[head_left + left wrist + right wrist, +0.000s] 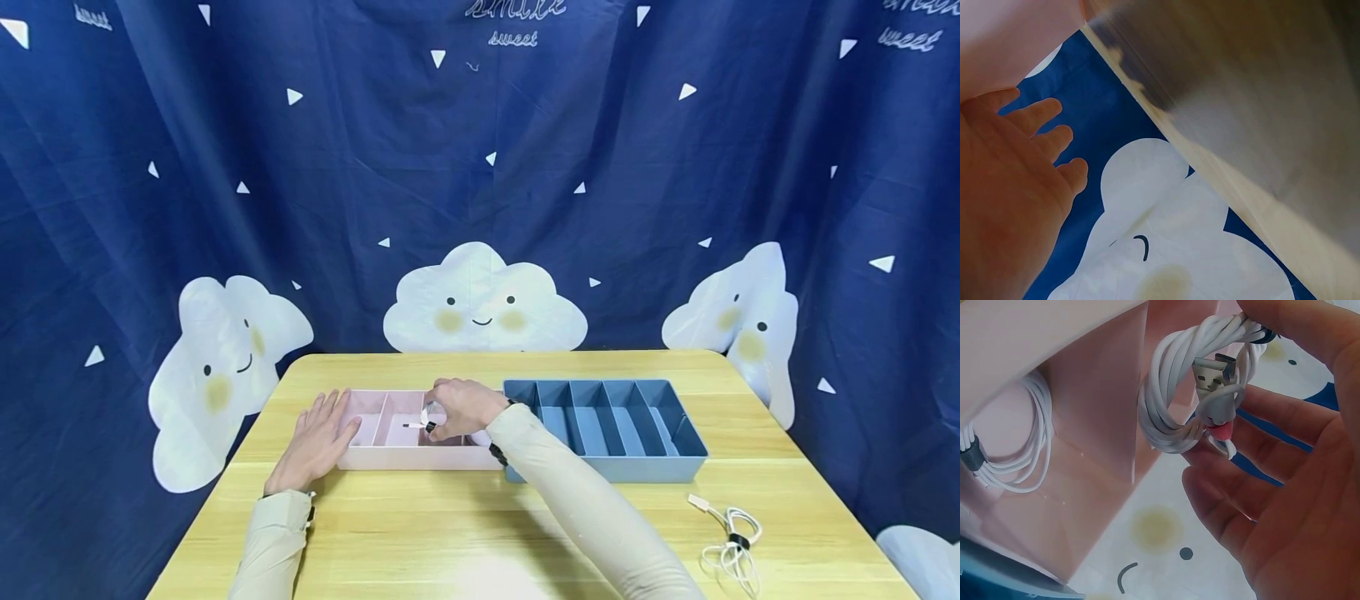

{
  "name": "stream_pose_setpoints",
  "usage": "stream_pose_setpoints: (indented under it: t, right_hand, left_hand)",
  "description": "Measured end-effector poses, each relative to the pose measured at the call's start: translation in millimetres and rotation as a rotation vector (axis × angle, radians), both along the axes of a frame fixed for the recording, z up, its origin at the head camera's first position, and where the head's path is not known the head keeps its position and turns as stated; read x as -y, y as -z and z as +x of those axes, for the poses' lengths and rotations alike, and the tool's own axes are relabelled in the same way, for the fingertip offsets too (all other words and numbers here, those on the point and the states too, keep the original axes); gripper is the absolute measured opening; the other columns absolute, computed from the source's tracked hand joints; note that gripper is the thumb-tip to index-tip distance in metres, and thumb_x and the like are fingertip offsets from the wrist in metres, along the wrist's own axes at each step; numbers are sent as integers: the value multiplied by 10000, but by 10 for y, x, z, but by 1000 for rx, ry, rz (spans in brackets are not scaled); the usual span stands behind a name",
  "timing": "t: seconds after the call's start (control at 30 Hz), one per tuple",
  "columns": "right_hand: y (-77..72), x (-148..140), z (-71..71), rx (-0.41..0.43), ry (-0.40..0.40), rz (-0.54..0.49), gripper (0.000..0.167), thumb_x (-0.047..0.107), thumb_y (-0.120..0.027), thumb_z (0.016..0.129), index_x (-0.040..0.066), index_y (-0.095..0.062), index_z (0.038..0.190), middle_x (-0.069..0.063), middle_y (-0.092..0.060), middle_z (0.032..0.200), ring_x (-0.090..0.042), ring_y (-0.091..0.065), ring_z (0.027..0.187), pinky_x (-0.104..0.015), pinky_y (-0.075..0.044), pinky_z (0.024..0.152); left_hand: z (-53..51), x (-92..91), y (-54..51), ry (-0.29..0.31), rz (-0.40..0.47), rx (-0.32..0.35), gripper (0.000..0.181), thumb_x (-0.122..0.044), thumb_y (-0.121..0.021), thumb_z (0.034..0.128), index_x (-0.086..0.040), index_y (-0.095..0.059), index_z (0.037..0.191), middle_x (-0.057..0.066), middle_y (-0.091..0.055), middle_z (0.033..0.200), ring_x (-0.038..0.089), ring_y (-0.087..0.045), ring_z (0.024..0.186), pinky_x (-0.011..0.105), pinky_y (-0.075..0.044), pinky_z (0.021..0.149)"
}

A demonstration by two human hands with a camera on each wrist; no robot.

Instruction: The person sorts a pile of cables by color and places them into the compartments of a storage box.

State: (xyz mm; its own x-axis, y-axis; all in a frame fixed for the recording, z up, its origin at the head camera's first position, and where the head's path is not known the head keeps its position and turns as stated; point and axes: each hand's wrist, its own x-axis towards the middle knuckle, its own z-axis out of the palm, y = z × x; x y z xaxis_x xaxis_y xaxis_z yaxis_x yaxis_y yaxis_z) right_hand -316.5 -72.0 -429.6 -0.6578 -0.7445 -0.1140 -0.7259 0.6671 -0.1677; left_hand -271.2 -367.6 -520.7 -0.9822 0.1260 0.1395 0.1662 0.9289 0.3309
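Your left hand [311, 442], fingers extended and gripping nothing, rests at the left end of a pink organizer [420, 458] set toward the back edge of a pale wooden table [420, 533], left of that edge's middle. Along the organizer, a coiled white cable [1152, 415], its USB plug [1213, 375] showing a touch of red, hangs over the inner compartments, pinched between the thumb and fingers of your right hand [468, 407], which reaches in from the table's front edge with a dark band [498, 454] at the wrist. A second white coil [1038, 425], bound by a dark strap [971, 456], lies in a compartment toward the organizer's right end. Just beside that end, also near the table's back edge, stands a blue organizer [637, 469] with slim dividers across it. Farthest right, toward the table's front right corner, a loose white cable [752, 523] lies looped through a black tie [739, 541]. Behind the table hangs a navy curtain [480, 208] printed with smiling clouds.
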Motion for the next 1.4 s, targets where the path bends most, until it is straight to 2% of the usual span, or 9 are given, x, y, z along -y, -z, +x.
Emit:
stream_pose_setpoints:
  t: [0.1, 0.37, 0.73, 0.97, 1.1, 1.4]
  right_hand:
    - [11, 7, -6, -6, 6, 4, 549, 409, -796, 898, 169, -653, 1371, -20, -669, 1332, -146, -679, 1125, -322, -570, 1009]
    - [26, 10, -12, -16, 7, -2, 534, 419, -803, 889, 165, -668, 1340, -4, -670, 1327, -133, -680, 1104, -308, -574, 990]
    - [51, 14, -2, -22, 17, -3, 602, 428, -803, 889, 151, -633, 1397, 5, -656, 1365, -156, -681, 1152, -324, -565, 1021]
    - [41, -7, -14, -19, -14, -16, 452, 350, -778, 927, 150, -673, 1318, -29, -669, 1297, -134, -672, 1037, -298, -585, 935]
    - [11, -17, -7, -21, -28, -17, 428, 335, -761, 941, 146, -672, 1315, -39, -664, 1314, -156, -670, 1102, -327, -584, 972]
    - [26, -46, -9, -15, -15, -13, 514, 348, -752, 949, 148, -632, 1407, -42, -661, 1345, -162, -672, 1140, -342, -573, 1016]
  left_hand:
    - [-2, -3, 6, 0, 1, -2, 732, -496, -326, 1105, 5, -227, 1631, 331, -230, 1668, 565, -146, 1550, 764, -146, 1202]
    - [9, -37, -6, 1, 6, -15, 718, -484, -332, 1107, 5, -247, 1626, 330, -247, 1663, 563, -163, 1549, 754, -154, 1211]
    - [-4, -17, 3, -2, -7, -8, 724, -492, -319, 1108, 3, -236, 1630, 330, -247, 1663, 560, -157, 1552, 756, -155, 1209]
    - [-16, -11, 6, 6, -2, -5, 733, -504, -305, 1108, 1, -222, 1633, 333, -231, 1667, 565, -148, 1551, 761, -141, 1205]
    - [-10, -2, 8, 4, 1, -9, 728, -496, -315, 1108, 2, -227, 1632, 334, -236, 1665, 567, -156, 1547, 764, -150, 1200]
    - [0, 4, 4, 0, -1, 3, 736, -504, -311, 1107, 5, -223, 1632, 338, -232, 1664, 568, -148, 1548, 761, -143, 1205]
